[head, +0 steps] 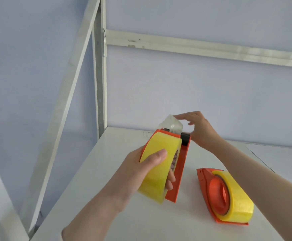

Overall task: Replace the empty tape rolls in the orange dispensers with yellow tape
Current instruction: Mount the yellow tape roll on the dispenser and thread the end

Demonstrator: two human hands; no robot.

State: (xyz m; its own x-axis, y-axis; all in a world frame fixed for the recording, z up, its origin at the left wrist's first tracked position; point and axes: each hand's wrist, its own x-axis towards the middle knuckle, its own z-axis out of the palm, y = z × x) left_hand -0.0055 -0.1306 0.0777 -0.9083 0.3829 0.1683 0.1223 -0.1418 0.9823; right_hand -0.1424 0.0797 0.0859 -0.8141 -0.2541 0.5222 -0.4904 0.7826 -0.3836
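My left hand (147, 173) is wrapped around the yellow tape roll (156, 168) seated in an orange dispenser (176, 173), thumb across the roll's outer face and fingers curled under its core, so roll and dispenser are lifted together, tilted, with the lower end near the white table (124, 221). My right hand (196, 129) pinches the free end of the tape (172, 125), a clear-looking strip drawn up over the toothed cutter at the dispenser's top, beside a black roller (185, 138). There is printing on the roll's inner core, but it is too small and angled for me to read. I count two orange dispensers and two yellow rolls: the second dispenser (211, 193) lies on its side on the table to my right, its own yellow roll (235, 199) already fitted around the orange hub.
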